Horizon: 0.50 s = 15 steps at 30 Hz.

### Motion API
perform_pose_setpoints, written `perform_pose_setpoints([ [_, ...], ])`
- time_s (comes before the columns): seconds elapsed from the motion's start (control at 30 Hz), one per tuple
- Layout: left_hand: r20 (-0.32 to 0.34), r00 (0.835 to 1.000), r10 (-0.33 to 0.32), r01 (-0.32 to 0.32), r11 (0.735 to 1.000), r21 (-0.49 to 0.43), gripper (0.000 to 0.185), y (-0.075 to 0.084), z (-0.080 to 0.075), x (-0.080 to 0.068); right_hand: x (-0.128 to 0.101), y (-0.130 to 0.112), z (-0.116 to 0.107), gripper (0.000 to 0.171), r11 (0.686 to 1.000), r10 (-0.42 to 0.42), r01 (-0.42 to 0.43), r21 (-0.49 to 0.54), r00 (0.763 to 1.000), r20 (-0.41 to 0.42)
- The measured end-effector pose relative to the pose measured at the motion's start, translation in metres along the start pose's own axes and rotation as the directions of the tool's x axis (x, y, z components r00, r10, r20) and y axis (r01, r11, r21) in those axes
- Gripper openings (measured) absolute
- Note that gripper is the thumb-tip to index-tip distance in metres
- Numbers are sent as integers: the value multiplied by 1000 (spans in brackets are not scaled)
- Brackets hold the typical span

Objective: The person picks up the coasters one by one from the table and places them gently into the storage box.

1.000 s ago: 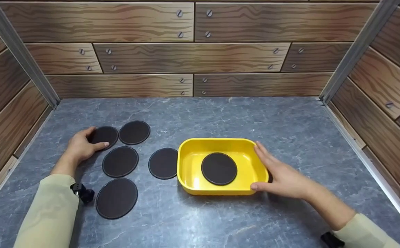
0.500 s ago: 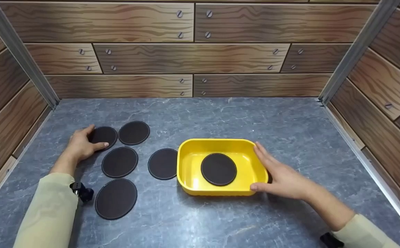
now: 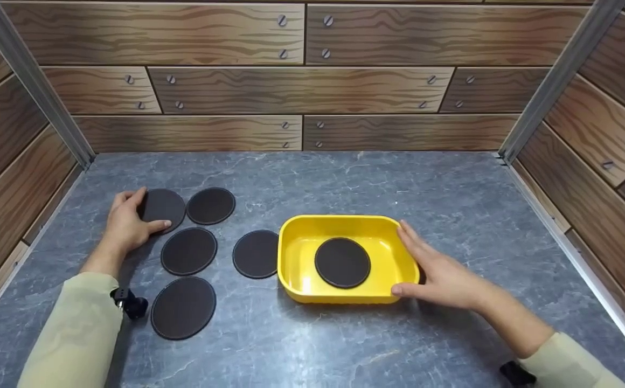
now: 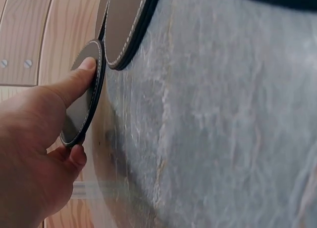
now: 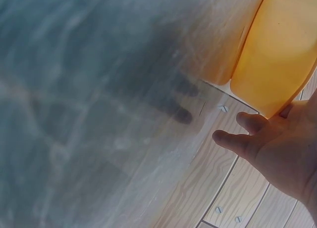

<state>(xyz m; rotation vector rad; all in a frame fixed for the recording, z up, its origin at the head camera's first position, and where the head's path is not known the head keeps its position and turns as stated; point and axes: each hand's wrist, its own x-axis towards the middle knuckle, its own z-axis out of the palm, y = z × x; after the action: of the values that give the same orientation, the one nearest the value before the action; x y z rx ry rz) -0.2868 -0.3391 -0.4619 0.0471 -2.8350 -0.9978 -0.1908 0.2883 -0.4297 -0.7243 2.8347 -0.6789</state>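
Six discs about; the left hand (image 3: 126, 223) pinches one disc (image 3: 162, 207) by its rim, thumb and fingers curled. It could slip. The right hand (image 3: 442, 275), fingers straight, steadies the tray (image 3: 296, 269).

A grey marbled tabletop (image 3: 318, 178) carries five dark round coasters (image 3: 188, 251) clustered at left, with a yellow tray (image 3: 296, 269) just right of them near centre, one more coaster (image 3: 342, 262) lying inside it.
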Motion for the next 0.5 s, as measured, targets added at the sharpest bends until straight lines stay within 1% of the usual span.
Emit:
perform_pose_setpoints([
  [0.1,-15,1000,17,-17,999,32,96,2,-2,-2,0,0,0,112,1000,-3,3,2,1000,0],
  [0.27,-6,1000,17,-16,997,78,82,1,-10,-7,1,0,0,112,1000,-2,2,0,1000,2],
  [0.37,-1,1000,5,-5,998,70,73,1,-15,-10,1,0,0,112,1000,2,-2,1,1000,4],
  [0.5,2,1000,-30,30,999,24,65,2,-22,-12,1,0,0,113,1000,9,-9,4,1000,7],
])
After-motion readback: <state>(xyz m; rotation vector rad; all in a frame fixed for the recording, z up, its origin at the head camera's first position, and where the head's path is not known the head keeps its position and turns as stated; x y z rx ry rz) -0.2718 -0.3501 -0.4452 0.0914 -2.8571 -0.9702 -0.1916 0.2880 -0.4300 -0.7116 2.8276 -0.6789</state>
